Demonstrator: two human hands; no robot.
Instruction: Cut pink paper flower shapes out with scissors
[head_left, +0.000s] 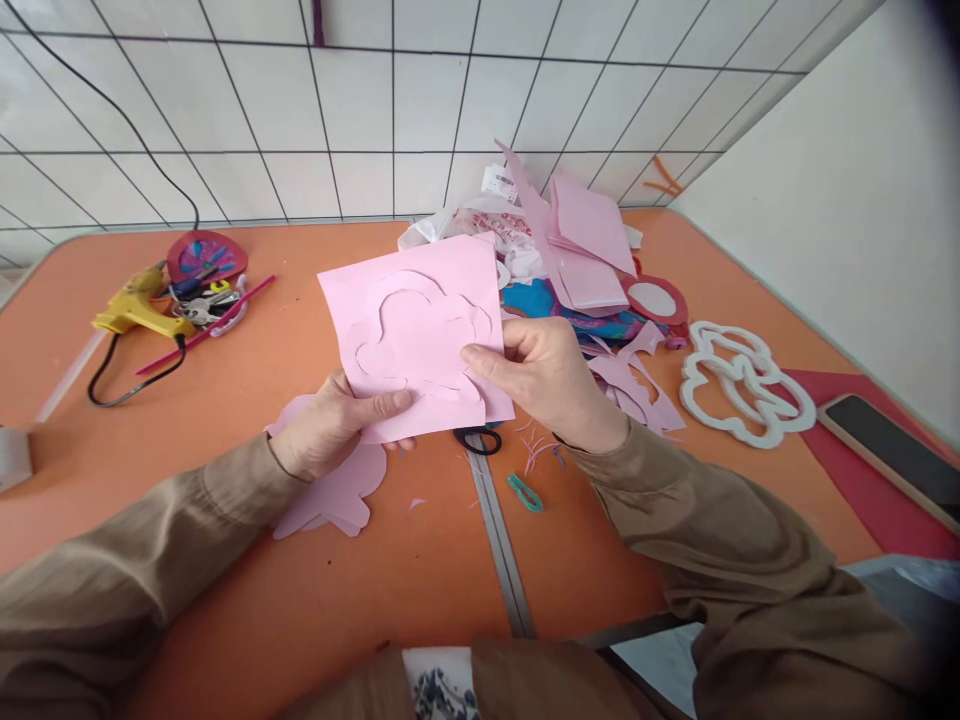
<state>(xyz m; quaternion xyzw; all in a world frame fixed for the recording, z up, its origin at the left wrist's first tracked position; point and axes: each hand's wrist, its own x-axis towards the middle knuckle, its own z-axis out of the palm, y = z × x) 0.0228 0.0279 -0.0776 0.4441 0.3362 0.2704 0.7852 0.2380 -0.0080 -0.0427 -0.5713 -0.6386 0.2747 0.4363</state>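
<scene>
Both hands hold up a pink paper sheet (345,300) over the middle of the table. A rounded, cloud-like outline is cut in it, and more pink paper shows behind its right edge. My left hand (337,420) grips the lower left corner, thumb on the front. My right hand (547,375) pinches the right side between thumb and fingers. Below my left hand lie pink paper cutouts (337,490) with rounded edges. The black handle loop of what may be scissors (487,440) peeks out under the sheet; the remainder is hidden.
A yellow glue gun (139,308) and keys (202,308) lie at the left. Folded pink paper (589,235), a plastic bag (450,220) and paper scraps (637,385) pile up behind. White cloud-shaped frames (750,425), a phone (892,450) and a green loop (523,492) are rightward.
</scene>
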